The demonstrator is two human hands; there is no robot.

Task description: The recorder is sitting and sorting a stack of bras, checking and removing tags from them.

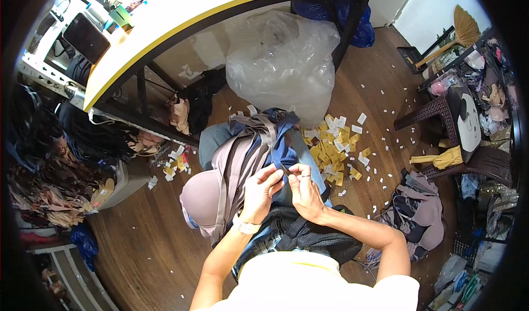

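A stack of padded bras (202, 195), mauve and blue, lies across the lap on blue jeans. My left hand (260, 189), with a pale watch on its wrist, pinches the edge of a blue strap (282, 156) between thumb and fingers. Close beside it, my right hand (306, 195) has its thumb and index finger closed at the same spot. A small dark piece shows between the fingertips of both hands; it is too small to name. Mauve straps (223, 195) run down along the stack, left of my left hand.
Yellow and white paper tags (330, 152) are heaped on the wooden floor. A large clear plastic bag (285, 63) stands under the yellow-edged table (173, 32). More bras (421, 220) lie at right, near a brown plastic stool (485, 168). Dark garments (95, 133) hang at left.
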